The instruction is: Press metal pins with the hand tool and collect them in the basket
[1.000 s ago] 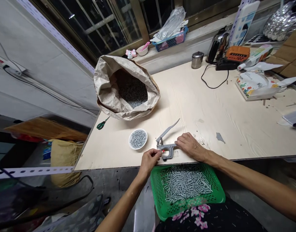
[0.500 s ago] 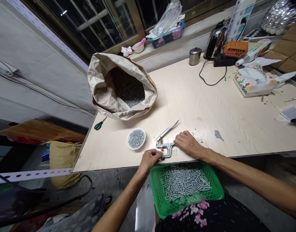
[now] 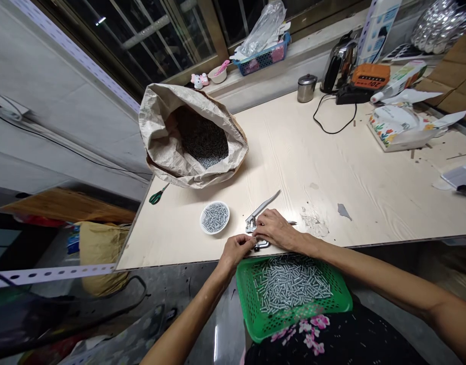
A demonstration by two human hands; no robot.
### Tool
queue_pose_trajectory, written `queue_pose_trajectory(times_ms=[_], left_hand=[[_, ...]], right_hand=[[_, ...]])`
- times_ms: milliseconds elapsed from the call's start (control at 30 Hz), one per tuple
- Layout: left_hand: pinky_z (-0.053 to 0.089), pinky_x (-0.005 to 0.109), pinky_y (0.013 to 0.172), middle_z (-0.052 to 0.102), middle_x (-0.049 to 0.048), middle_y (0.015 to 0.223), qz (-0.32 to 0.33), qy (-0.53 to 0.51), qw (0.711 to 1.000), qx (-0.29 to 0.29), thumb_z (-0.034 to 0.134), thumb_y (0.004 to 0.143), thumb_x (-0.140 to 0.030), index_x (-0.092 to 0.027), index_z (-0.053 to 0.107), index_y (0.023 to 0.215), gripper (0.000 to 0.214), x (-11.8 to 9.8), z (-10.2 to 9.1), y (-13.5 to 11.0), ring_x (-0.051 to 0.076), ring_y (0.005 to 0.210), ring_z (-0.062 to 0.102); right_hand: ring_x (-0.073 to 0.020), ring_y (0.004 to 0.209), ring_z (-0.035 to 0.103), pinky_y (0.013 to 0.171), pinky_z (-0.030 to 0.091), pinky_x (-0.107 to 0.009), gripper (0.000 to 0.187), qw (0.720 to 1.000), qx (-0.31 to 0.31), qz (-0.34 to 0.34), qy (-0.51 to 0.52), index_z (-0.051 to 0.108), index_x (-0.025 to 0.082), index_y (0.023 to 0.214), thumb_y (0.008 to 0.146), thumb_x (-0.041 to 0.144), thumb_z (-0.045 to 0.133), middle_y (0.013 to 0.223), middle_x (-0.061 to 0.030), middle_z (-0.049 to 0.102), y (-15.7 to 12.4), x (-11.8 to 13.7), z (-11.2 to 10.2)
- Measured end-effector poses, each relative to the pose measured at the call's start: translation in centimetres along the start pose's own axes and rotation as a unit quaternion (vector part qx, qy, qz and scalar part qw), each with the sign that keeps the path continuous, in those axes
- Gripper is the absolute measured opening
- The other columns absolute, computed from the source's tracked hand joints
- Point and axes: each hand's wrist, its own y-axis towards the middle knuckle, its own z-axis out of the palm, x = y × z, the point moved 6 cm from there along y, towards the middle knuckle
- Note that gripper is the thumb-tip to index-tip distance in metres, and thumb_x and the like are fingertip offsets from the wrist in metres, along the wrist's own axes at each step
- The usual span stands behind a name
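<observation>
Silver snap-fastener pliers lie near the table's front edge, one handle raised and the lower part mostly covered by my fingers. My left hand is pinched at the pliers' jaw; whatever its fingertips hold is too small to make out. Over the tool's body, my right hand has its fingertips pressed together beside the left ones, and their contents are hidden. A white bowl full of small metal screw-like pieces stands left of the pliers. Below the table edge, a green basket holds many similar pieces.
A large open sack with more metal pieces stands at the back left. Green-handled scissors lie near the left edge. A lidded metal canister, a kettle, an orange battery and a tissue pack occupy the back right.
My right hand has moved left from the lower handle end of the pliers to the jaw, where its fingertips now meet the left ones. My left hand stays almost in place.
</observation>
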Motion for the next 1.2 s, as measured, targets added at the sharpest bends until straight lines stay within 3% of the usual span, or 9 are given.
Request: queue_pose_trajectory(times_ms=[267, 367, 633, 833, 967, 1200], left_hand=[[0.032, 0.022, 0.051, 0.058, -0.0004, 0.055, 0.023, 0.019, 0.999, -0.03, 0.073, 0.052, -0.05, -0.012, 0.069, 0.067, 0.041, 0.4, 0.0, 0.2, 0.009, 0.05, 0.044], [0.031, 0.022, 0.05, 0.057, -0.0008, 0.053, 0.04, 0.018, 0.998, -0.036, 0.072, 0.055, -0.049, -0.012, 0.067, 0.064, 0.038, 0.3, 0.0, 0.2, 0.009, 0.05, 0.045], [0.029, 0.022, 0.048, 0.05, -0.0038, 0.047, -0.001, -0.007, 1.0, -0.012, 0.072, 0.056, -0.05, -0.013, 0.064, 0.061, 0.039, 0.1, 0.0, -0.2, 0.007, 0.046, 0.039], [0.03, 0.022, 0.049, 0.049, -0.0039, 0.046, -0.043, -0.009, 0.999, 0.012, 0.073, 0.051, -0.049, -0.013, 0.062, 0.056, 0.038, 0.2, 0.2, 0.2, 0.007, 0.046, 0.04], [0.028, 0.022, 0.049, 0.048, -0.0045, 0.045, -0.059, -0.005, 0.998, 0.026, 0.075, 0.048, -0.048, -0.013, 0.062, 0.056, 0.039, 0.2, 0.3, 0.4, 0.007, 0.045, 0.038], [0.027, 0.023, 0.051, 0.05, -0.0037, 0.046, -0.06, -0.03, 0.997, 0.041, 0.079, 0.045, -0.049, -0.012, 0.065, 0.058, 0.042, 0.0, 0.4, -0.1, 0.007, 0.047, 0.037]], right_hand=[[-0.0204, 0.094, 0.043, 0.081, 0.03, -0.035, 0.012, 1.0, 0.015, -0.008, -0.003, 0.068, 0.027, 0.091, 0.09, 0.032, 0.057, 0.09, -0.0021, 0.06, -0.1, -0.1, 0.4], [-0.0205, 0.09, 0.043, 0.079, 0.029, -0.036, 0.017, 0.999, 0.005, -0.021, -0.031, 0.067, 0.028, 0.1, 0.093, 0.03, 0.052, 0.09, -0.0026, 0.06, -0.4, 0.1, -0.1], [-0.0219, 0.084, 0.045, 0.069, 0.031, -0.035, 0.024, 0.983, 0.012, 0.12, -0.137, 0.066, 0.019, 0.094, 0.096, 0.025, 0.042, 0.09, -0.0085, 0.059, -1.9, -4.3, -4.6], [-0.0197, 0.083, 0.048, 0.067, 0.032, -0.032, 0.011, 0.991, 0.112, 0.038, -0.062, 0.061, 0.021, 0.089, 0.089, 0.032, 0.058, 0.088, -0.0049, 0.058, -2.1, -4.0, -4.0], [-0.0147, 0.071, 0.048, 0.058, 0.028, -0.029, 0.006, 0.986, 0.15, 0.046, -0.053, 0.056, 0.018, 0.086, 0.09, 0.021, 0.053, 0.084, -0.0032, 0.059, -2.5, -3.5, -2.7], [-0.0125, 0.066, 0.045, 0.05, 0.017, -0.03, 0.017, 0.983, 0.132, 0.013, -0.126, 0.051, 0.017, 0.084, 0.093, 0.01, 0.039, 0.082, -0.0027, 0.057, -3.4, -1.9, -3.1]])
